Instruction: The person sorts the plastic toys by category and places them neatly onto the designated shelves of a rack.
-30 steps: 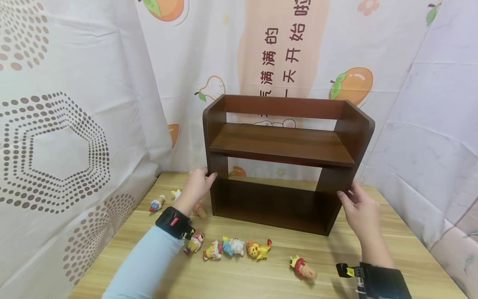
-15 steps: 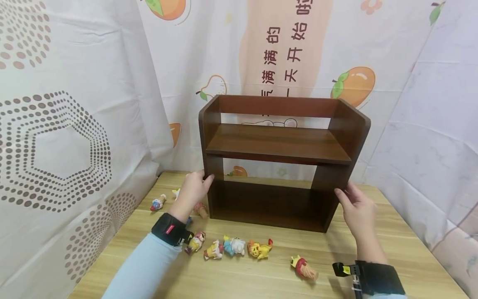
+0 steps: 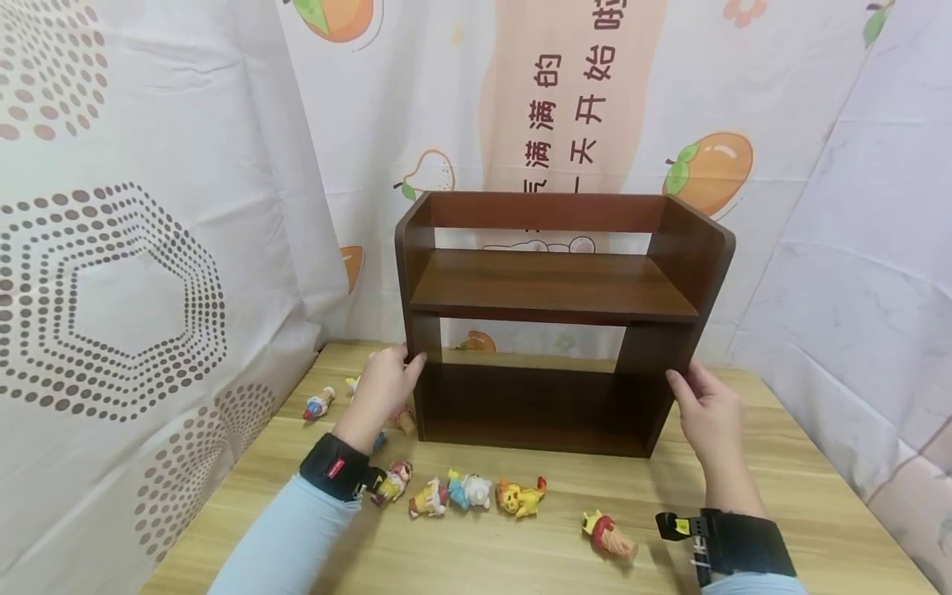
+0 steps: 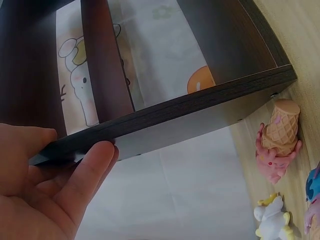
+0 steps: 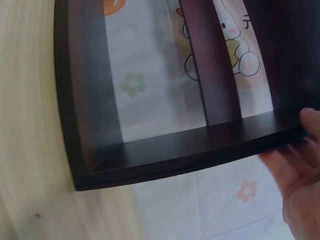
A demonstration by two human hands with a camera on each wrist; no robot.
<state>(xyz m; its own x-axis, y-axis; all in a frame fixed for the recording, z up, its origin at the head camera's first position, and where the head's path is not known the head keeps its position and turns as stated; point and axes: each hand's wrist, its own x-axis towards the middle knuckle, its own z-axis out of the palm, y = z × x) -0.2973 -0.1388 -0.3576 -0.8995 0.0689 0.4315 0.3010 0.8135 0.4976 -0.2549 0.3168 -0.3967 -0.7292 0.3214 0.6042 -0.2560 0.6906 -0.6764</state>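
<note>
The dark wooden shelf [image 3: 554,322] stands upright on the table [image 3: 521,545] — left hand [image 3: 387,384] and right hand [image 3: 706,413] each grip a side panel. Figurines [image 3: 464,492] lie just before the shelf; a forward slide could likely scatter them.

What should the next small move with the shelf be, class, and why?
Probably let go and draw both hands back. The shelf already stands upright and level on the table, the left hand and right hand each holding a side panel. The toys lie in front of it, apart from the shelf.
</note>
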